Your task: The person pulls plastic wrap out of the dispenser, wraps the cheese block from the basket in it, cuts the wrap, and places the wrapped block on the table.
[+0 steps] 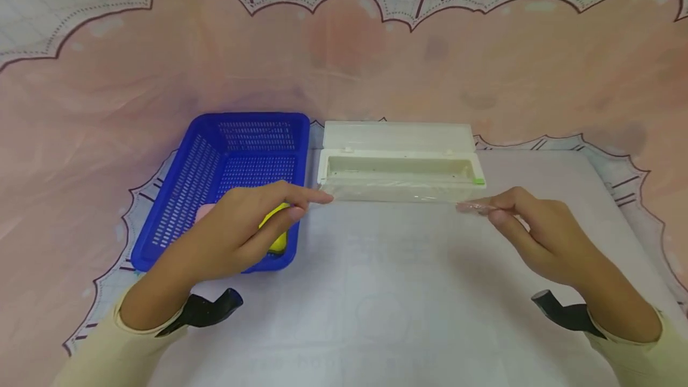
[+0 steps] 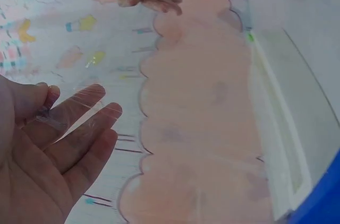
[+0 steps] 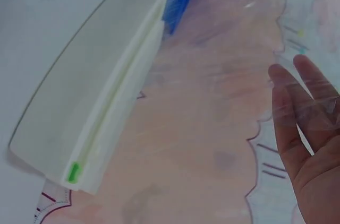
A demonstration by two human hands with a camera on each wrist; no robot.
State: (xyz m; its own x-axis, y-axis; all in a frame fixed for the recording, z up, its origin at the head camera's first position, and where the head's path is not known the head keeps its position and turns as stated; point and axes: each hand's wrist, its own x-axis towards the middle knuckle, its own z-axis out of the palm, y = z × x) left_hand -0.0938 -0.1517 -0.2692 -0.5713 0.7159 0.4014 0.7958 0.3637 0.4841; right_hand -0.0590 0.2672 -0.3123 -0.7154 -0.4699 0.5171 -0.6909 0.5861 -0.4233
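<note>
A sheet of clear cling film [image 1: 475, 208] stretches between the two hands, in front of a white cling film dispenser [image 1: 398, 136]. My left hand [image 1: 252, 226] pinches one side of the film between thumb and index finger; the left wrist view shows the crumpled film [image 2: 53, 118] there, with the other fingers [image 2: 93, 160] spread. On the other side, my right hand [image 1: 543, 237] pinches the film's bunched corner. In the right wrist view the film [image 3: 303, 104] lies across the fingers. The dispenser's lid stands raised, and a green slider [image 1: 479, 181] sits at its right end.
Left of the dispenser stands a blue plastic basket [image 1: 196, 154], partly behind my left hand. Inside are a yellow item [image 1: 279, 242] and a pink item [image 1: 204, 212], both partly hidden. A white sheet [image 1: 387, 315] covers the patterned tablecloth [image 1: 344, 64].
</note>
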